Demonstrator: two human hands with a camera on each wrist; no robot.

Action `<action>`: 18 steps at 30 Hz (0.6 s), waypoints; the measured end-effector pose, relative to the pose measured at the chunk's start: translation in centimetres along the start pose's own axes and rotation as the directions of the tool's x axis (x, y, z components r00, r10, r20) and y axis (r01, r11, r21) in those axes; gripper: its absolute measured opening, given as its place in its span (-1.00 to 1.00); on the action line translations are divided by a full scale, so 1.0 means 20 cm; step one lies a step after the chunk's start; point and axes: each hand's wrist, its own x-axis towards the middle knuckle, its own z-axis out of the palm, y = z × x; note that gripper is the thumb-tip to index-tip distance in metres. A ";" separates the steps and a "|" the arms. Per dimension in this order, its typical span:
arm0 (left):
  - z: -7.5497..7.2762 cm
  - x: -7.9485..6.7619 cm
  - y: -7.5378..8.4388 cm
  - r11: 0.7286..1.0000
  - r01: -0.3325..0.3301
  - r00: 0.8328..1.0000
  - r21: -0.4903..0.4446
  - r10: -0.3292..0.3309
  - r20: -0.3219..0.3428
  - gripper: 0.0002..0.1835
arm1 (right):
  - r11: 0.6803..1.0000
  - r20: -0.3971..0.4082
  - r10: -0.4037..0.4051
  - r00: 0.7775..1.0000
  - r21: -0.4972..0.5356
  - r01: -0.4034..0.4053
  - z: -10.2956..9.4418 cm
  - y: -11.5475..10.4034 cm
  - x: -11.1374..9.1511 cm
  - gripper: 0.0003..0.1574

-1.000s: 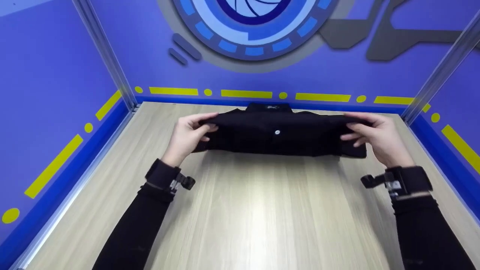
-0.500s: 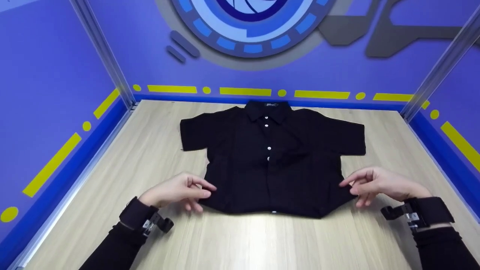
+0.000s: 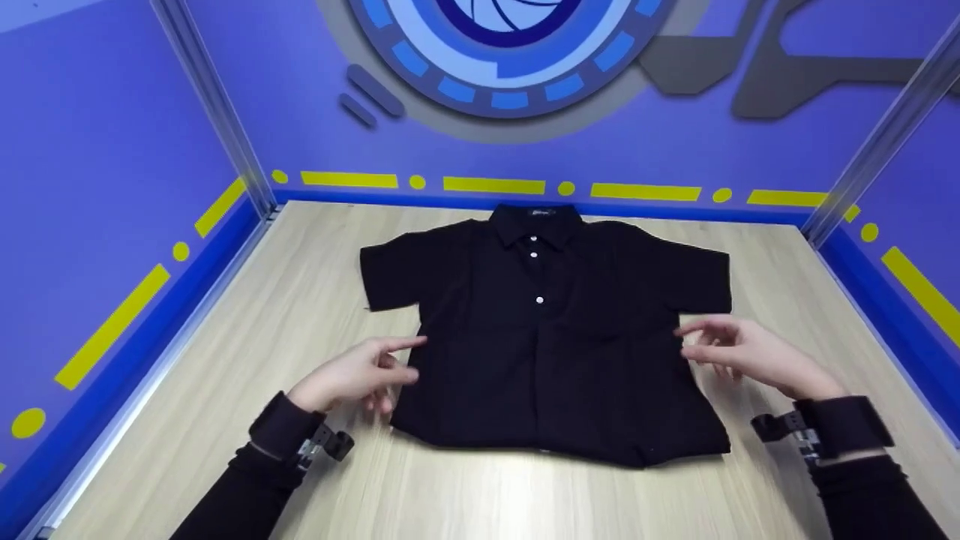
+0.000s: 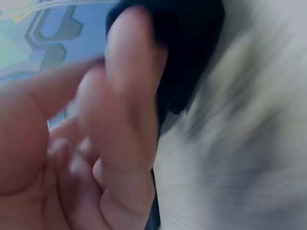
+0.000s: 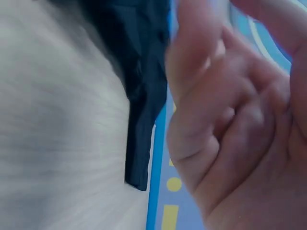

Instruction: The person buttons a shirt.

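A black short-sleeved shirt (image 3: 487, 360) lies front up on the table, its collar (image 3: 536, 225) toward the back wall and its hem toward me. White buttons run down its upper front. My left hand (image 3: 356, 375) hovers at the shirt's left side, index finger stretched over the edge and thumb apart from it. Across from it, my right hand (image 3: 750, 352) is at the right side just below the sleeve, fingers loosely extended. Neither hand grips cloth. In the right wrist view the black sleeve (image 5: 139, 143) shows beside the hand; the left wrist view is blurred.
The wood-grain table (image 3: 495, 495) is bounded by a blue back wall (image 3: 247, 67) and side panels with yellow marks. Metal posts (image 3: 217, 112) stand at the back corners. A black strap with a small camera (image 3: 337, 446) sits on each wrist.
Both hands held the shirt's lower part raised toward the collar, then brought it down toward me. Now they have let go and moved slightly up its sides; the hem lies spread out.
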 end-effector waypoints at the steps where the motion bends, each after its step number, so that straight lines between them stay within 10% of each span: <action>1: 0.01 0.01 0.00 1.000 0.006 1.000 0.023 -0.006 -0.002 -0.32 | 0.999 -0.029 -0.004 1.000 -0.035 0.003 0.01 0.00 0.02 -0.44; 6: 0.03 0.02 0.01 0.985 0.063 0.997 0.158 -0.069 0.032 -0.34 | 0.979 0.057 -0.009 0.998 -0.203 0.020 0.07 0.00 0.04 -0.44; 10: -0.02 0.07 0.05 0.933 -0.005 0.997 0.360 0.032 -0.067 -0.52 | 0.956 0.061 -0.024 0.998 -0.292 0.041 0.07 -0.02 0.07 -0.72; 18: -0.15 0.33 0.11 0.815 0.058 0.901 0.577 0.206 -0.382 -0.41 | 0.859 -0.162 -0.220 0.962 -0.500 0.112 0.00 -0.04 0.25 -0.39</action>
